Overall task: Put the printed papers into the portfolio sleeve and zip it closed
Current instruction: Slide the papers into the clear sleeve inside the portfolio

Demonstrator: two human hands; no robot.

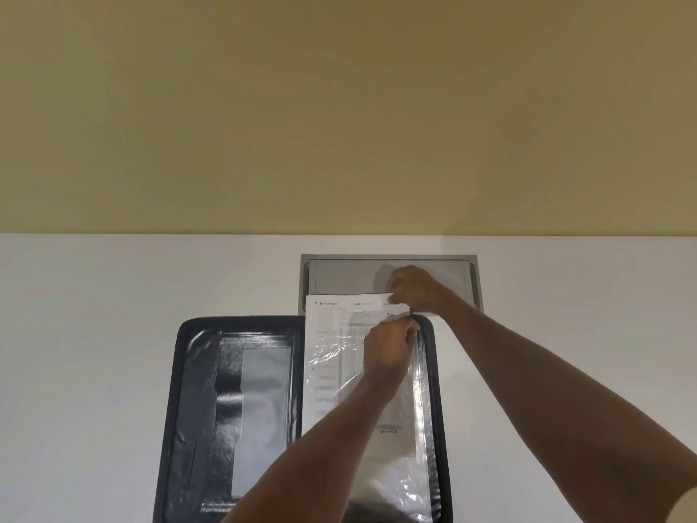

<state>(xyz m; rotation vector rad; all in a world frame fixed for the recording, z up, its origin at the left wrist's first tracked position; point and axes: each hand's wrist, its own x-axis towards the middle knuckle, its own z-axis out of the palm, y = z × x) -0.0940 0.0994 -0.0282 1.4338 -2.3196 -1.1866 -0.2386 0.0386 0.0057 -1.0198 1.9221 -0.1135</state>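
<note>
A black zip portfolio (pixel 196 390) lies open on the white table. Its left half shows a dark pocket; its right half holds a clear plastic sleeve (pixel 407 466). A printed paper (pixel 332 334) sits partly inside that sleeve, its top edge sticking out beyond the portfolio's far rim. My left hand (pixel 388 349) pinches the sleeve's upper edge near the right side. My right hand (pixel 415 288) grips the paper's top right corner, just beyond the portfolio. The portfolio's near edge is cut off by the frame.
A grey rectangular hatch (pixel 339 273) is set into the table just behind the paper. A yellowish wall (pixel 339 107) rises behind the table's far edge. White tabletop (pixel 94 334) extends left and right of the portfolio.
</note>
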